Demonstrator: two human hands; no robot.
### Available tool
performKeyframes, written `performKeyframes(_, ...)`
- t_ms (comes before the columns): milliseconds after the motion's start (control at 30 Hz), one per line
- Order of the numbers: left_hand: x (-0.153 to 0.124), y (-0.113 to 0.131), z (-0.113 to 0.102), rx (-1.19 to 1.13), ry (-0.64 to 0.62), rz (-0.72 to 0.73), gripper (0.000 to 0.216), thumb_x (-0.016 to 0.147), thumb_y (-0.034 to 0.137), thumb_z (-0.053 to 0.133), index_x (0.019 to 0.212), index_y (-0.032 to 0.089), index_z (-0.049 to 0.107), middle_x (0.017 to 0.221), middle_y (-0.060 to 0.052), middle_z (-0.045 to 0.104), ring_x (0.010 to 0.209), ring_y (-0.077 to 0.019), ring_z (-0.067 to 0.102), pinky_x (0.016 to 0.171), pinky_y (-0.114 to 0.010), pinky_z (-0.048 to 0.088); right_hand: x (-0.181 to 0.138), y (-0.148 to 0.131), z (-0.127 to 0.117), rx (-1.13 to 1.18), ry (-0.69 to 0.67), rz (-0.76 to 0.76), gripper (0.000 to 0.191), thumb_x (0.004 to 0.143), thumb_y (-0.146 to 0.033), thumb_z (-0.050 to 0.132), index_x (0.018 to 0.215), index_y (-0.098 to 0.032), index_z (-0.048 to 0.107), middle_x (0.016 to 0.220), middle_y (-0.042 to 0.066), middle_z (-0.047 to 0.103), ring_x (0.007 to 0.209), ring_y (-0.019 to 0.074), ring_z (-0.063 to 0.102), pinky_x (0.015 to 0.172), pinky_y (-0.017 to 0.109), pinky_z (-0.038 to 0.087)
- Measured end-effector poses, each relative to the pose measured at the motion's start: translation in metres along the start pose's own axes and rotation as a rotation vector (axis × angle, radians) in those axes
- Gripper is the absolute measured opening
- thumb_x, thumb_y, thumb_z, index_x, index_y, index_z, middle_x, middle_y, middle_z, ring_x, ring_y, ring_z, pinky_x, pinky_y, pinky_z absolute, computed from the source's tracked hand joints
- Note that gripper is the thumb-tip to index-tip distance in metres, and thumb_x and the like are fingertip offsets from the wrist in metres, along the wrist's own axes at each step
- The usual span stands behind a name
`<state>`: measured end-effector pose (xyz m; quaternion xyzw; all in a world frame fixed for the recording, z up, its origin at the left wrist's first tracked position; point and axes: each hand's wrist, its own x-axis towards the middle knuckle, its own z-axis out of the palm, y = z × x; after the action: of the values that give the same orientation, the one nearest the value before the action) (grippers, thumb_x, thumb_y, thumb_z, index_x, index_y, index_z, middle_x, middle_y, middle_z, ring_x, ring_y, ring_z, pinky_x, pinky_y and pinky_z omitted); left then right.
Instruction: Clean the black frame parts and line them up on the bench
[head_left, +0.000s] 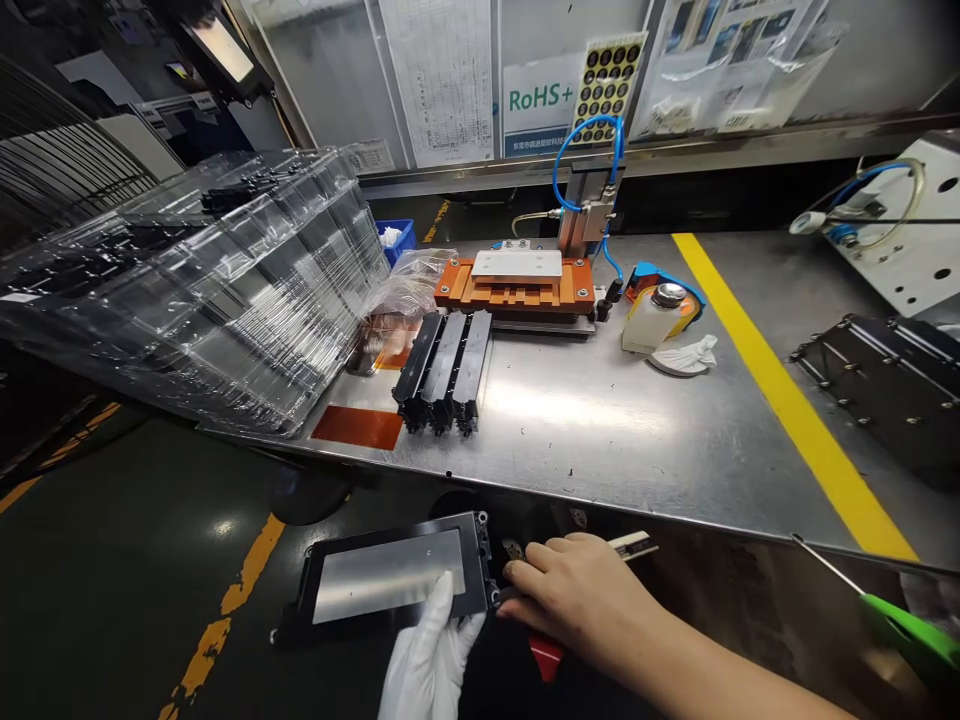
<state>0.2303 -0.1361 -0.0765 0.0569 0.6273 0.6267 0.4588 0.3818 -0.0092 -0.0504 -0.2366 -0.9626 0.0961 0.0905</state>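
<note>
Black framed panel [390, 578] sits below the table's [637, 440] near edge, pinched by the gloved left hand [431, 655]; right hand's [577, 590] bare fingers grip a thin tool at its corner. A slip could scratch it.

The workbench [600, 420] is brushed, glossy steel. The stacked trays [210, 290] are clear, shiny plastic. The black-framed panel [390, 575] has a smooth metallic face, held by a white cloth-gloved left hand [427, 660].

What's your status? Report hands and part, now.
Left hand, gloved, holds the black framed panel below the table edge. Right hand, bare, holds a small tool at the panel's right end. Nothing between.
</note>
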Motion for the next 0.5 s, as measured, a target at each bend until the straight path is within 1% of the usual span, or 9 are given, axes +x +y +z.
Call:
performKeyframes(67,0.000,0.001,-0.001,-0.043,-0.029,-0.046,0.046,0.056,0.011,0.089,0.101,0.018,0.077,0.090,-0.005,0.080,0.101,-0.0302,0.072,0.098,-0.038,0.057,0.000,0.002,0.000,-0.004,0.005,-0.043,0.031,0.083,-0.050,0.075,0.074,-0.022,0.063,0.061,-0.003,0.066,0.050,0.0149,0.058,0.050,0.033,0.020)
performKeyframes(200,0.000,0.009,-0.001,-0.115,-0.083,-0.139,0.035,0.062,0.014,0.086,0.096,0.016,0.078,0.099,-0.006,0.079,0.102,-0.0291,0.072,0.094,-0.034,0.060,-0.001,0.005,-0.001,-0.001,0.027,-0.127,0.037,0.087,-0.054,0.068,0.071,-0.022,0.060,0.060,-0.004,0.064,0.049,0.0142,0.054,0.050,0.033,0.021)
performKeyframes(300,0.001,0.014,-0.001,-0.172,-0.074,-0.254,0.023,0.071,0.018,0.080,0.093,0.014,0.077,0.100,-0.009,0.078,0.106,-0.0309,0.070,0.091,-0.036,0.061,-0.002,0.006,-0.001,0.022,0.079,-0.167,0.041,0.092,-0.056,0.060,0.071,-0.022,0.059,0.059,-0.004,0.062,0.049,0.0136,0.053,0.051,0.033,0.021)
performKeyframes(400,0.003,0.014,-0.004,-0.235,-0.036,-0.344,0.018,0.076,0.019,0.077,0.093,0.014,0.077,0.094,-0.008,0.077,0.107,-0.0302,0.070,0.090,-0.034,0.062,-0.003,0.006,0.001,0.089,0.120,-0.140,0.049,0.092,-0.065,0.052,0.072,-0.021,0.060,0.058,-0.004,0.062,0.049,0.0133,0.053,0.051,0.033,0.024)
performKeyframes(433,0.004,0.013,-0.006,-0.239,-0.023,-0.345,0.017,0.075,0.018,0.077,0.092,0.015,0.077,0.090,-0.006,0.077,0.106,-0.0288,0.070,0.090,-0.031,0.061,-0.004,0.006,0.001,0.115,0.125,-0.117,0.052,0.091,-0.068,0.048,0.073,-0.021,0.061,0.059,-0.004,0.062,0.049,0.0133,0.054,0.051,0.032,0.025)
performKeyframes(500,0.004,0.011,-0.010,-0.217,-0.007,-0.303,0.021,0.071,0.013,0.080,0.091,0.016,0.077,0.085,-0.004,0.077,0.104,-0.0263,0.071,0.089,-0.026,0.061,-0.004,0.005,0.002,0.155,0.132,-0.070,0.058,0.092,-0.072,0.040,0.075,-0.021,0.063,0.059,-0.003,0.062,0.049,0.0135,0.054,0.051,0.032,0.026)
